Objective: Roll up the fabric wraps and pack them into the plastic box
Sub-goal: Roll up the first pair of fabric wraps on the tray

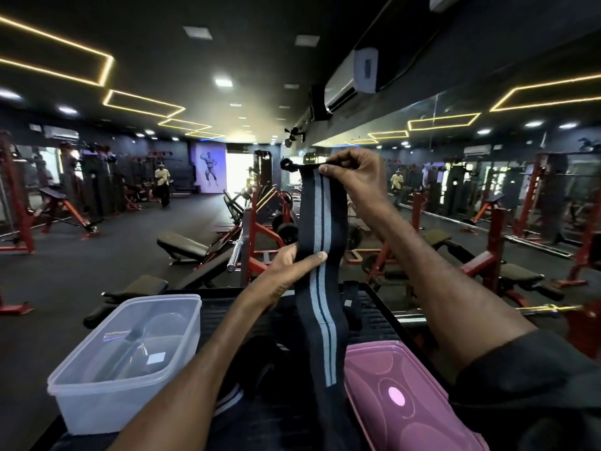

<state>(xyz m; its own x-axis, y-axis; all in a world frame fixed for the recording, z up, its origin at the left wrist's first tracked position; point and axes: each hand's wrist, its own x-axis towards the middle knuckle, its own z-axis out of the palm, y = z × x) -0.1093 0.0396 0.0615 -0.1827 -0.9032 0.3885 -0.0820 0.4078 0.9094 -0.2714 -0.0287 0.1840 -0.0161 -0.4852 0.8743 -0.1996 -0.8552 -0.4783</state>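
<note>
Head view | wrap [318, 222] held stretched upright, unrolled, above the table | top end pinched by right hand [353, 177], midsection pinched by left hand [286, 271] | box [130, 349] empty, lid [406, 395] off | rolling judged not yet begun.

One head-worn wide-angle camera is looking forward and slightly down, sitting close above the hands [325, 222], facing a gym hall.

Red weight racks [19, 203] stand at nine o'clock, benches [182, 244] crowd the middle, a person in a yellow shirt [162, 187] walks at eleven, an air conditioner [349, 81] hangs at one.
</note>
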